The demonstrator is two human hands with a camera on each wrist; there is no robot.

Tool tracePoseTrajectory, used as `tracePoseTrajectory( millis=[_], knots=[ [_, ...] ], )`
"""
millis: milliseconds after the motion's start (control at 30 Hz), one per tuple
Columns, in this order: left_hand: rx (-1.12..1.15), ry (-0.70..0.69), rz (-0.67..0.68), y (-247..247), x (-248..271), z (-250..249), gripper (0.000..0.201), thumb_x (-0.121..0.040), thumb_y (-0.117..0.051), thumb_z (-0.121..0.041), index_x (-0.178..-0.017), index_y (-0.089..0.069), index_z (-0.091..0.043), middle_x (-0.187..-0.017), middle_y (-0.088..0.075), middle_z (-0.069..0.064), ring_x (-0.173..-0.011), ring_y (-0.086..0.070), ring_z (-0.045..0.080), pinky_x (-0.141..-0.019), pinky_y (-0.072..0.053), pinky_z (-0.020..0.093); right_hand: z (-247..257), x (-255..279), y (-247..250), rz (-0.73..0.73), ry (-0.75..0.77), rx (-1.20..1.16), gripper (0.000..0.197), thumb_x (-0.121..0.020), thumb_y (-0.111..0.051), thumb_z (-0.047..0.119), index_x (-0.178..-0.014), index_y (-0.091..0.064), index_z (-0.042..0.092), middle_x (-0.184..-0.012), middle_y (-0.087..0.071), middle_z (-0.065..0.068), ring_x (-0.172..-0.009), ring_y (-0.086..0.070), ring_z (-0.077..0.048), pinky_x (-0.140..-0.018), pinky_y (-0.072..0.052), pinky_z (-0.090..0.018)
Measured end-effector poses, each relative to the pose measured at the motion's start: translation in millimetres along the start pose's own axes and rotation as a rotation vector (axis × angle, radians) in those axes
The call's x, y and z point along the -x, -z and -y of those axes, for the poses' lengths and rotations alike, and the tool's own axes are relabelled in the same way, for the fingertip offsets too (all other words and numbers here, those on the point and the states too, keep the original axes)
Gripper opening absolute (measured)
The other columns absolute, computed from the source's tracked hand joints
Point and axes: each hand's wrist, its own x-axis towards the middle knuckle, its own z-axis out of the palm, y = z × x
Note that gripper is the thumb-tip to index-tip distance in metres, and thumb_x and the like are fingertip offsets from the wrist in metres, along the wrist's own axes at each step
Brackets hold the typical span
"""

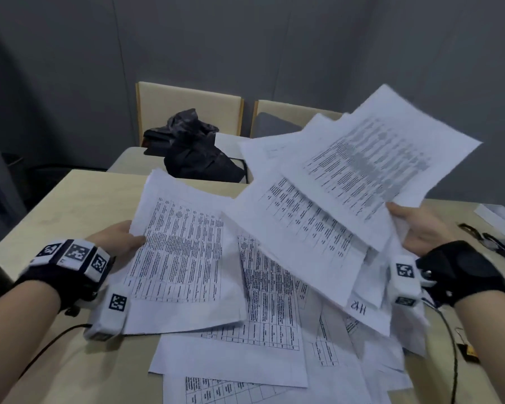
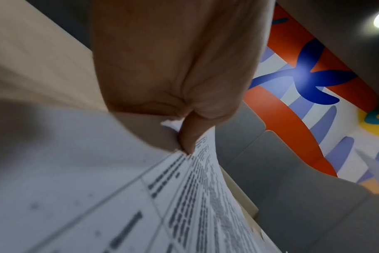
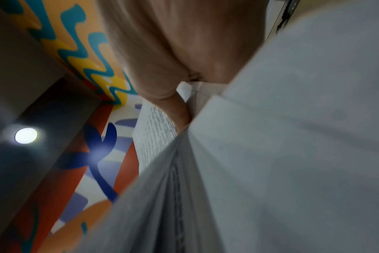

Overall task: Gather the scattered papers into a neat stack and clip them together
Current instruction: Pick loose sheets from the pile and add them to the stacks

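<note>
Many white printed papers (image 1: pixel 263 310) lie scattered and overlapping on the beige table (image 1: pixel 79 199). My left hand (image 1: pixel 120 236) pinches the left edge of a sheet bundle (image 1: pixel 184 252), thumb on top; the left wrist view shows the thumb (image 2: pixel 188 137) pressing the sheets (image 2: pixel 184 196). My right hand (image 1: pixel 417 225) grips several fanned sheets (image 1: pixel 362 170) lifted above the pile, tilted up toward the back; the right wrist view shows these sheets (image 3: pixel 281 154) under the thumb (image 3: pixel 175 109). A small binder clip (image 1: pixel 468 351) lies at the table's right edge.
A dark bag (image 1: pixel 193 150) sits on a chair behind the table, with a second chair (image 1: pixel 286 118) beside it. Black clips (image 1: pixel 490 240) and a white box (image 1: pixel 499 217) lie at the far right. A black cable (image 1: pixel 449 339) runs from my right wrist.
</note>
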Motion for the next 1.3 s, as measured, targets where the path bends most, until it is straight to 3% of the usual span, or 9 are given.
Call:
tracePoseTrajectory(
  millis=[167,367,500,600,767,900,1033,1167,1300],
  knots=[
    [0.069,-0.002,0.141,-15.2,2.5,-2.5,0.025,-0.099,-0.048,-0.012,-0.122,-0.054,-0.005,-0.113,-0.066,0.023,-0.103,-0.064,0.041,-0.096,-0.047,0.057,-68.3,-14.4,-44.0,0.119,-0.076,0.134,0.11,-0.038,-0.098,0.027,-0.133,-0.052,-0.003,-0.129,-0.062,-0.019,-0.117,-0.061,-0.037,-0.097,-0.05,-0.051],
    [0.349,0.08,0.105,-24.9,6.5,-1.0,0.063,-0.092,-0.035,-0.063,-0.116,-0.062,-0.012,-0.114,-0.065,0.013,-0.106,-0.062,0.03,-0.096,-0.046,0.042,-127.2,-22.6,-99.1,0.174,-0.159,0.496,0.039,-0.093,-0.062,0.009,-0.13,-0.055,-0.001,-0.126,-0.065,-0.016,-0.114,-0.062,-0.036,-0.108,-0.041,-0.052],
    [0.006,0.03,0.09,-25.0,11.4,-2.7,0.016,-0.095,-0.056,-0.018,-0.089,-0.061,-0.005,-0.091,-0.065,0.01,-0.075,-0.06,0.021,-0.074,-0.046,0.03,-130.8,-24.9,-117.0,0.172,-0.126,0.68,0.024,-0.092,-0.063,0.011,-0.114,-0.064,0.001,-0.116,-0.068,-0.017,-0.105,-0.065,-0.034,-0.1,-0.048,-0.045],
    [-0.069,0.033,0.06,-26.6,10.5,-3.5,0.004,-0.094,-0.056,-0.009,-0.094,-0.057,-0.005,-0.077,-0.06,0.001,-0.067,-0.056,0.015,-0.058,-0.041,0.025,-122.0,-25.3,-111.2,0.08,-0.018,0.853,0.016,-0.09,-0.066,0.014,-0.098,-0.068,0.001,-0.1,-0.07,-0.015,-0.086,-0.067,-0.029,-0.075,-0.05,-0.032],
    [-0.133,0.046,0.022,-26.2,1.2,-2.1,0.027,-0.092,-0.061,-0.014,-0.114,-0.062,0.002,-0.091,-0.062,0.007,-0.08,-0.057,0.022,-0.076,-0.042,0.027,-101.1,-19.0,-75.5,-0.099,0.009,0.794,0.02,-0.093,-0.059,0.006,-0.074,-0.059,0.004,-0.067,-0.063,-0.01,-0.055,-0.062,-0.017,-0.053,-0.046,-0.019],
    [-0.194,0.053,0.035,-24.7,-2.6,-2.4,0.029,-0.091,-0.062,-0.022,-0.112,-0.064,-0.003,-0.106,-0.065,0.011,-0.092,-0.061,0.026,-0.086,-0.046,0.032,-90.3,-9.7,-48.7,-0.082,-0.126,0.425,0.024,-0.1,-0.045,0.003,-0.119,-0.056,-0.008,-0.111,-0.067,-0.017,-0.1,-0.066,-0.032,-0.093,-0.051,-0.042],
    [-0.254,0.063,0.031,-24.1,-2.1,-3.5,0.031,-0.092,-0.058,-0.038,-0.101,-0.064,-0.009,-0.103,-0.067,0.013,-0.091,-0.065,0.029,-0.087,-0.05,0.035,-85.7,-8.8,-40.7,-0.133,-0.145,0.234,0.029,-0.102,-0.04,0.001,-0.13,-0.046,-0.004,-0.118,-0.061,-0.015,-0.1,-0.061,-0.034,-0.103,-0.044,-0.05],
    [-0.362,0.065,0.084,-16.6,1.5,-6.5,0.018,-0.087,-0.064,-0.037,-0.094,-0.064,-0.02,-0.093,-0.067,0.0,-0.079,-0.063,0.019,-0.068,-0.045,0.026,-92.5,-22.3,-36.5,-0.227,-0.288,0.158,0.03,-0.101,-0.039,0.002,-0.13,-0.04,-0.007,-0.118,-0.061,-0.021,-0.095,-0.065,-0.038,-0.075,-0.059,-0.046],
    [-0.367,0.03,0.24,-6.6,5.5,-8.5,0.042,-0.061,-0.083,-0.038,-0.098,-0.068,-0.023,-0.093,-0.074,-0.002,-0.089,-0.069,0.024,-0.091,-0.052,0.04,-110.7,-23.3,-55.3,-0.16,-0.356,0.192,0.034,-0.1,-0.036,-0.002,-0.133,-0.04,-0.01,-0.124,-0.061,-0.027,-0.108,-0.064,-0.042,-0.084,-0.054,-0.049]
  ],
)
